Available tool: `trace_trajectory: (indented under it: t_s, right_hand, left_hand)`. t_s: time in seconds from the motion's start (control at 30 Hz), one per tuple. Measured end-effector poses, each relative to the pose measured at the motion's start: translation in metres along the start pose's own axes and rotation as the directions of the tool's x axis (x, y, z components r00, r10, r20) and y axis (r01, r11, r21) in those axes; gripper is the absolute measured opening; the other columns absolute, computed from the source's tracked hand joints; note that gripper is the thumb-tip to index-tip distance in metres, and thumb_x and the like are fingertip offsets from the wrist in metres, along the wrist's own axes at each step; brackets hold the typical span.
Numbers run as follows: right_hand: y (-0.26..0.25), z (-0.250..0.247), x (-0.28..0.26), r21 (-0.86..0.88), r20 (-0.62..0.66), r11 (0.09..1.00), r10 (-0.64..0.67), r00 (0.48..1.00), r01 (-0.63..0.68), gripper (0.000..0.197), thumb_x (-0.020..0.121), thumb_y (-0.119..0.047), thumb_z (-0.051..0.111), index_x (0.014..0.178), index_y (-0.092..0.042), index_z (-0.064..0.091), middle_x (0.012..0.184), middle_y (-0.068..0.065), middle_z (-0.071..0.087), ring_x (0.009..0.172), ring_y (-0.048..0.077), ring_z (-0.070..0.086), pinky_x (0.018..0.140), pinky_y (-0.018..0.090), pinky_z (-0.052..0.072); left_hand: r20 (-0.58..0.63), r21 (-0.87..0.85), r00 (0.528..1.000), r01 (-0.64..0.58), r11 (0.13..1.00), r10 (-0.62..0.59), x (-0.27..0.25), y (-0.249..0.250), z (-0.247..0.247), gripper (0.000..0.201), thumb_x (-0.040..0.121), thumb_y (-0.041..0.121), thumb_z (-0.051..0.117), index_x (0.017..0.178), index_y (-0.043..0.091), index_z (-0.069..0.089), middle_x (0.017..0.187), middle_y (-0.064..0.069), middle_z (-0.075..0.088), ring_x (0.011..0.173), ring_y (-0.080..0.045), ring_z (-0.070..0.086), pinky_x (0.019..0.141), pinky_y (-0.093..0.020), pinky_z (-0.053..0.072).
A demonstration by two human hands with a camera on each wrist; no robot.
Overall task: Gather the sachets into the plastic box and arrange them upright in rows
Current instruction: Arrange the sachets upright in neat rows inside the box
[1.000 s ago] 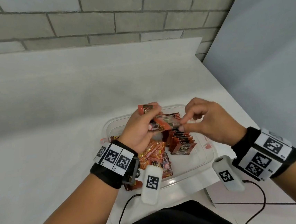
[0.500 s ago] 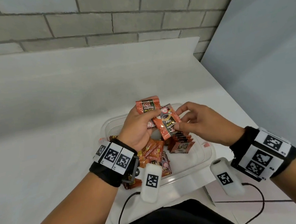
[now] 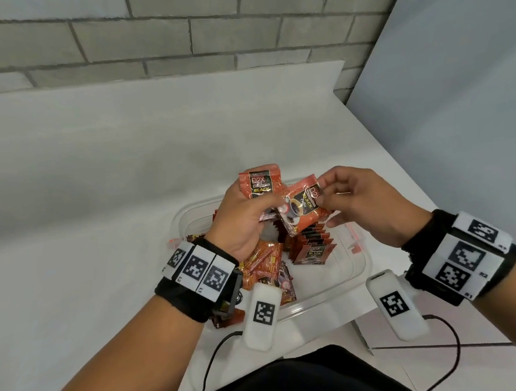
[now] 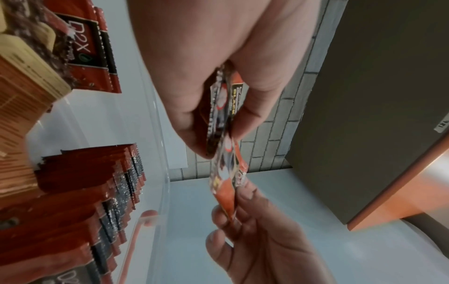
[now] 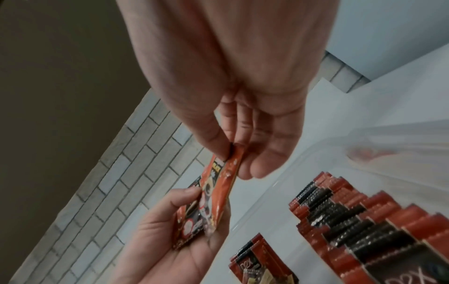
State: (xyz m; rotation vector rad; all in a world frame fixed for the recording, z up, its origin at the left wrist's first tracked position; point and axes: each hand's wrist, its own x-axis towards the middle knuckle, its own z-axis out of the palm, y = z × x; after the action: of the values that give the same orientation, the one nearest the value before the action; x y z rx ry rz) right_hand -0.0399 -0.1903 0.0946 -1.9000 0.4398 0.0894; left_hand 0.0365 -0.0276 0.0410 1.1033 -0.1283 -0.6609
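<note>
My left hand (image 3: 267,205) grips a small bundle of orange-and-black sachets (image 3: 260,182) above the clear plastic box (image 3: 338,291). My right hand (image 3: 323,203) pinches the corner of one sachet (image 3: 301,205), whose other end still lies against the left thumb. The left wrist view shows the bundle (image 4: 221,107) edge-on between the left fingers and the single sachet (image 4: 226,192) running down to the right fingertips. In the right wrist view, thumb and forefinger pinch that sachet (image 5: 223,182). A row of upright sachets (image 3: 312,247) stands in the box beneath the hands.
Loose sachets (image 3: 266,265) lie piled in the box's near-left part, some under my left wrist. The box sits at the near right corner of a white table (image 3: 94,211). A brick wall (image 3: 171,30) runs behind it, and the table edge drops off at the right.
Both hands have risen a little over the box. The right hand has turned one sachet face-up and drawn it partly away from the left hand's bundle.
</note>
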Motion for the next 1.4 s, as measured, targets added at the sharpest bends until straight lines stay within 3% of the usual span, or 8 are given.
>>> trace_trajectory:
  t_s: [0.13, 0.33, 0.53, 0.73, 0.93, 1.07, 1.23, 1.4]
  right_hand:
    - [0.009, -0.017, -0.002, -0.209, 0.017, 0.97, -0.12, 0.993, 0.121, 0.012, 0.087, -0.002, 0.064, 0.09, -0.013, 0.066, 0.083, 0.004, 0.066, 0.068, 0.015, 0.065, 0.061, 0.028, 0.054]
    - [0.036, -0.008, -0.007, -0.708, 0.269, 0.642, -0.142, 0.953, 0.296, 0.012, 0.084, -0.011, 0.068, 0.091, -0.019, 0.072, 0.078, -0.01, 0.064, 0.064, 0.0, 0.054, 0.064, 0.016, 0.043]
    - [0.044, 0.0, -0.003, -0.863, 0.318, 0.401, -0.04, 0.947, 0.307, 0.006, 0.088, -0.023, 0.062, 0.089, -0.025, 0.068, 0.087, -0.011, 0.069, 0.081, 0.011, 0.062, 0.078, 0.031, 0.048]
    - [0.044, 0.007, 0.002, -0.91, 0.36, 0.208, -0.033, 0.932, 0.358, 0.01, 0.092, -0.03, 0.056, 0.089, -0.025, 0.065, 0.088, -0.007, 0.067, 0.07, 0.012, 0.046, 0.072, 0.025, 0.035]
    - [0.046, 0.01, 0.003, -0.918, 0.363, 0.168, -0.007, 0.932, 0.359, 0.008, 0.092, -0.027, 0.055, 0.09, -0.025, 0.062, 0.091, -0.005, 0.066, 0.076, 0.018, 0.056, 0.074, 0.025, 0.029]
    - [0.044, 0.01, 0.004, -0.924, 0.347, 0.164, -0.02, 0.938, 0.346, 0.004, 0.09, -0.029, 0.057, 0.087, -0.026, 0.057, 0.09, -0.006, 0.064, 0.072, 0.015, 0.047, 0.075, 0.025, 0.027]
    - [0.049, 0.007, 0.007, -0.925, 0.323, 0.196, -0.045, 0.945, 0.326, 0.023, 0.087, -0.034, 0.063, 0.078, -0.026, 0.044, 0.079, -0.011, 0.054, 0.07, 0.014, 0.046, 0.074, 0.025, 0.027]
    - [0.047, 0.001, 0.005, -0.912, 0.292, 0.278, -0.081, 0.953, 0.303, 0.019, 0.085, -0.039, 0.064, 0.084, -0.023, 0.055, 0.084, -0.009, 0.062, 0.073, 0.014, 0.054, 0.07, 0.025, 0.033]
  left_hand:
    - [-0.078, -0.038, 0.996, 0.039, 0.999, -0.042, 0.004, 0.004, -0.004, 0.014, 0.087, 0.005, 0.061, 0.098, 0.014, 0.061, 0.083, -0.003, 0.062, 0.078, -0.018, 0.061, 0.073, -0.034, 0.051]
    - [-0.161, -0.066, 0.986, 0.024, 0.998, -0.035, 0.006, 0.008, -0.009, 0.014, 0.091, 0.009, 0.056, 0.103, 0.016, 0.059, 0.083, -0.005, 0.062, 0.068, -0.014, 0.064, 0.065, -0.029, 0.049]
    - [-0.181, -0.069, 0.982, 0.039, 0.997, -0.051, 0.006, 0.007, -0.01, 0.012, 0.091, 0.011, 0.056, 0.102, 0.015, 0.059, 0.084, -0.004, 0.064, 0.068, -0.013, 0.066, 0.065, -0.03, 0.049]
    - [-0.187, -0.074, 0.981, 0.043, 0.996, -0.057, 0.005, 0.006, -0.01, 0.012, 0.091, 0.011, 0.056, 0.102, 0.015, 0.06, 0.086, -0.005, 0.064, 0.067, -0.013, 0.066, 0.063, -0.028, 0.05]
    - [-0.187, -0.085, 0.979, 0.061, 0.995, -0.076, 0.005, 0.005, -0.01, 0.013, 0.091, 0.012, 0.057, 0.102, 0.016, 0.061, 0.085, -0.003, 0.067, 0.07, -0.015, 0.067, 0.064, -0.029, 0.051]
    - [-0.18, -0.083, 0.98, 0.067, 0.994, -0.081, 0.005, 0.005, -0.01, 0.011, 0.091, 0.012, 0.057, 0.102, 0.015, 0.061, 0.081, -0.001, 0.068, 0.072, -0.015, 0.067, 0.063, -0.028, 0.051]
    - [-0.162, -0.076, 0.981, 0.094, 0.993, -0.105, 0.004, 0.004, -0.009, 0.009, 0.09, 0.008, 0.056, 0.097, 0.012, 0.059, 0.085, -0.004, 0.068, 0.073, -0.016, 0.067, 0.064, -0.029, 0.051]
    - [-0.09, -0.07, 0.986, 0.133, 0.989, -0.139, 0.003, 0.004, -0.01, 0.013, 0.091, 0.001, 0.047, 0.094, 0.007, 0.057, 0.089, -0.01, 0.068, 0.075, -0.02, 0.068, 0.068, -0.034, 0.055]
